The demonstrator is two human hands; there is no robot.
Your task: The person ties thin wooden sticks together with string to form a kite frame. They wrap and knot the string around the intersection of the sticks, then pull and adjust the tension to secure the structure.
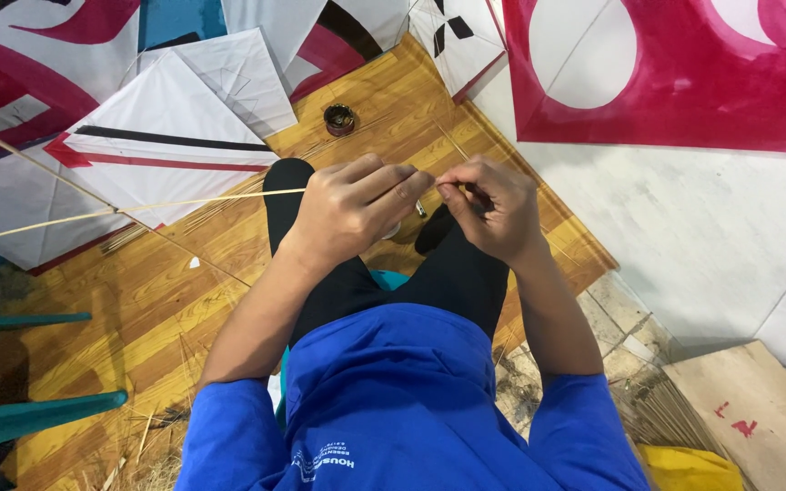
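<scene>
From the head camera, the left hand (352, 211) is curled around the near end of a thin bamboo stick (138, 208), which runs out from its knuckles leftward over the wooden floor (166, 291), crossing a second stick. The right hand (493, 207) pinches something very fine just beside the left fingertips; what it is cannot be told. A white kite (161, 150) lies under the stick near the floor's far left part, with a small dark pot (339, 119) beyond the hands.

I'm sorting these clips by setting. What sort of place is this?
Probably a small kite-making workshop, worked at floor level. Finished paper kites lie around on the wooden floor, bundles of thin sticks sit nearby, and both hands work a thin bamboo stick.
</scene>
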